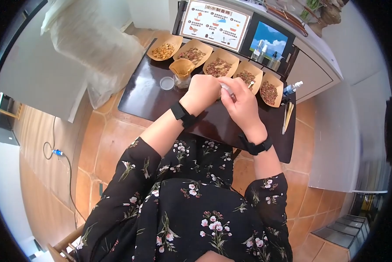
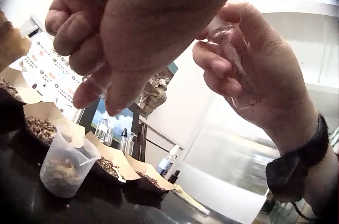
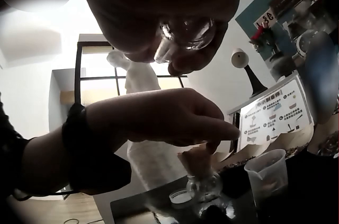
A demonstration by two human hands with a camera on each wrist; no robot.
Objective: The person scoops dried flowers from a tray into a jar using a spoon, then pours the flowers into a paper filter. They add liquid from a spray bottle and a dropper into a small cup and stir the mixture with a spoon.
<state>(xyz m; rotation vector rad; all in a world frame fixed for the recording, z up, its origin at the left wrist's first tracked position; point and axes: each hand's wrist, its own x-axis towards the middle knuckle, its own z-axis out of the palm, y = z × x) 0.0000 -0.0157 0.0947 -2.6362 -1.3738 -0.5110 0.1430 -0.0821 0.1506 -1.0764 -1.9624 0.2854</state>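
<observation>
My right hand (image 1: 241, 102) grips a small clear glass bottle (image 3: 190, 32), its curled fingers wrapped round it; the bottle also shows in the left wrist view (image 2: 233, 49). Beside it, fingers bent, my left hand (image 1: 203, 91) pinches a small clear piece (image 2: 97, 85) between thumb and fingertip; its kind I cannot tell. Both hands hover close together above the dark table (image 1: 139, 98). Left of them stands a round glass jar (image 1: 181, 82) with a brown paper filter (image 1: 182, 67) in its mouth. A clear plastic measuring cup (image 2: 69, 163) holding brownish bits stands below the hands.
Several paper trays of dried petals, one at the left (image 1: 164, 49) and one at the right (image 1: 270, 92), line the far side. A clear round lid (image 1: 166, 83) lies by the jar. A spray bottle (image 1: 292, 88), thin sticks (image 1: 287, 118) and an instruction board (image 1: 213, 24) stand around.
</observation>
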